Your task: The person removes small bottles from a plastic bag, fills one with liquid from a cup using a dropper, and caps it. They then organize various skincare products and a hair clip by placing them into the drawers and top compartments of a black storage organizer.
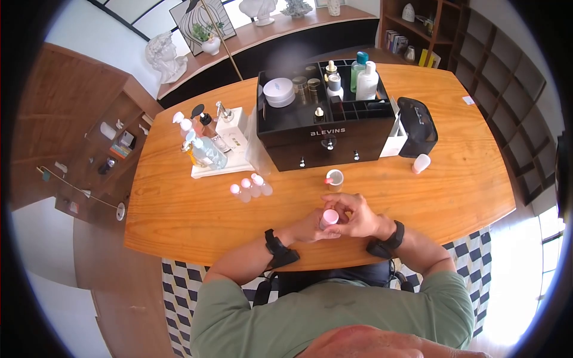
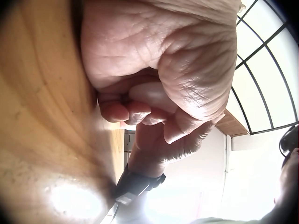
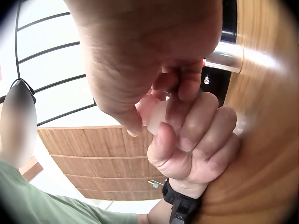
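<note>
Both hands meet near the table's front edge. Curled fingers of the left hand [image 1: 309, 228] grip a small frosted bottle [image 3: 157, 119], part of which also shows inside the palm in the left wrist view. The bottle's pink cap [image 1: 330, 217] faces up toward the head camera. The right hand [image 1: 359, 221] pinches around this cap with thumb and fingers; its fingertips partly cover it in the right wrist view. Just beyond the hands stands a small white cup [image 1: 335, 176] with a pink piece at its rim.
Several small pink-topped bottles [image 1: 246, 186] stand left of the hands. Behind them is a white tray [image 1: 222, 172] with pump bottles. A black organizer [image 1: 322, 143] holds cosmetics at the back. To the right are a black mesh case [image 1: 418, 128] and a pink-and-white container [image 1: 421, 163].
</note>
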The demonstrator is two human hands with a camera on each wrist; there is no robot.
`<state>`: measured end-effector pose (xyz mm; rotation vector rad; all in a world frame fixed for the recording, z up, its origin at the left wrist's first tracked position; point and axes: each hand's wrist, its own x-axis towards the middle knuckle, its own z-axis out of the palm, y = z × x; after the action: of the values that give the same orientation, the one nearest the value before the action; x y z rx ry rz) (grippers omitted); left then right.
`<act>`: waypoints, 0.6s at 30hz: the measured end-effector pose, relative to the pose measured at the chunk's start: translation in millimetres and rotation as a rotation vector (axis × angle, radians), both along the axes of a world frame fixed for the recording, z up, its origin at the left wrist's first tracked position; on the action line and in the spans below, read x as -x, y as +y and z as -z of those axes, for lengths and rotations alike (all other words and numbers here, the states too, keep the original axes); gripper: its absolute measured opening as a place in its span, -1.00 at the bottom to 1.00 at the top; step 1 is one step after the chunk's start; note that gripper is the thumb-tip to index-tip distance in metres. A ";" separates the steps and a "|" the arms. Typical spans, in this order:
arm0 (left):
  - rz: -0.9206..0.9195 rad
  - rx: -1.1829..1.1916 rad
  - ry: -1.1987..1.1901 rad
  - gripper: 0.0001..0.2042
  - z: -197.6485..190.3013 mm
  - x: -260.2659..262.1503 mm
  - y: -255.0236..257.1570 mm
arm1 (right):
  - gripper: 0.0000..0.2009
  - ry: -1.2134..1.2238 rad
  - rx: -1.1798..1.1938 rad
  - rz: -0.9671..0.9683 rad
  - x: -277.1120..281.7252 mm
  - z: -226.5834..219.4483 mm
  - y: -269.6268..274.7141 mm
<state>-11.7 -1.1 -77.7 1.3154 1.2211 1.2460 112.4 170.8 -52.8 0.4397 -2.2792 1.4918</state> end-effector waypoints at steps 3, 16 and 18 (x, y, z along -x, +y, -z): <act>-0.005 0.048 0.008 -0.57 -3.2 1.3 -0.2 | -0.24 -0.127 0.178 -0.106 -2.0 1.9 2.5; 0.024 0.130 -0.029 -0.80 -18.5 14.5 0.1 | -0.47 -0.290 0.700 -0.245 6.8 12.5 10.6; 0.052 0.139 -0.033 -0.80 -13.1 18.1 1.2 | -0.51 -0.311 0.779 -0.228 7.7 8.8 10.8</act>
<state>-29.8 0.2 -64.6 1.2136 1.2207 1.1215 104.6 181.6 -61.6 0.2423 -1.6637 2.5329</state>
